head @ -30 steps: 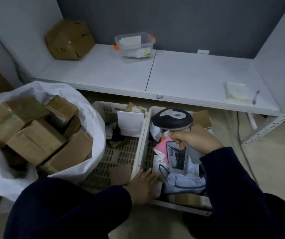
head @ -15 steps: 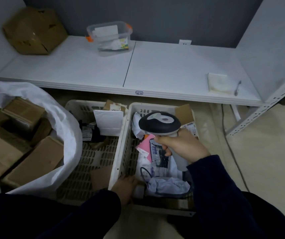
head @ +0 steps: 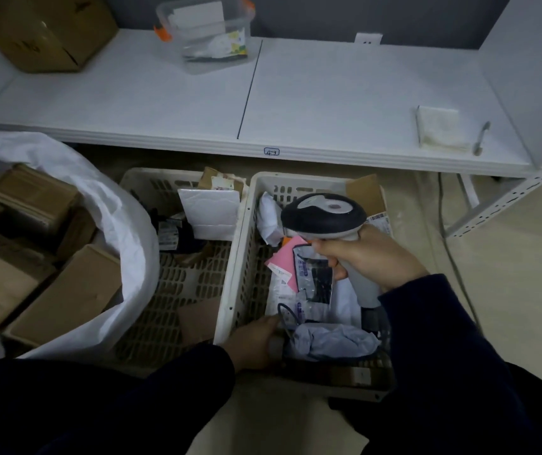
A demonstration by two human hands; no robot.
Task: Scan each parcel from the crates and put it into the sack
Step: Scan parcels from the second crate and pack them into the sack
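Dim, cool grey-blue light, low contrast. Brightest pt is the white shelf [head: 328, 93], lit evenly from above w/ no hard shadows. Dark shadow band on the floor [head: 171, 159] under shelf lip. Sleeves [head: 98, 405] at btm nearly black, no detail. Faint sheen on barcode scanner [head: 323, 213] head. Cardboard box [head: 46, 31] and clear plastic container [head: 210, 34] at top smeared by blur; sack [head: 125, 231] soft too. Right crate [head: 243, 257] contents sharper. Wide-angle bend: shelf edge bows, shelf upright [head: 506, 198] leans.

A parcel sorting room, plainly.
A numbered white metal shelf [head: 328, 103], floor crates [head: 252, 205] of packets [head: 312, 284], a sack [head: 125, 224] of cartons [head: 75, 290], a handheld scanner [head: 323, 215].
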